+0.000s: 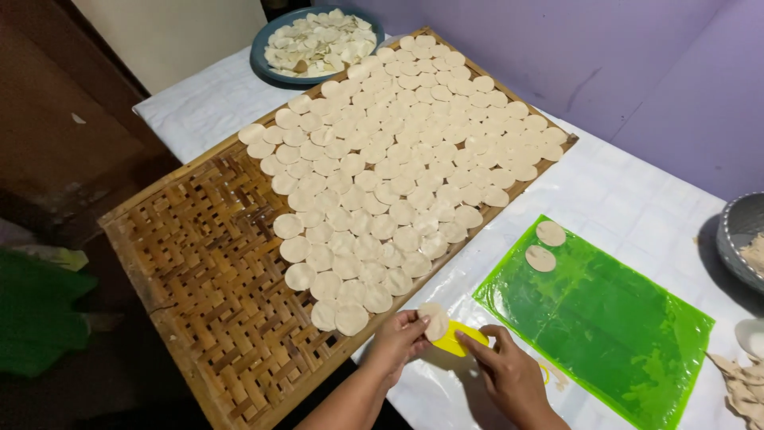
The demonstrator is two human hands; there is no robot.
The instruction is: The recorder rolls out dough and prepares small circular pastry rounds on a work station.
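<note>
My left hand (398, 344) pinches a thin round dough disc (434, 318) at the near edge of a woven bamboo tray (199, 271). My right hand (509, 374) holds a small yellow plastic scraper (457, 341) just under that disc. Several pale dough discs (398, 159) lie in overlapping rows over the tray's far and middle part. Two more discs (546, 245) rest on the far corner of a green plastic sheet (605, 326).
A blue plate (270, 40) piled with dough scraps stands at the back. A grey bowl (736, 235) sits at the right edge, with dough trimmings (740, 386) below it. White cloth (637, 191) covers the table. The tray's left part is bare weave.
</note>
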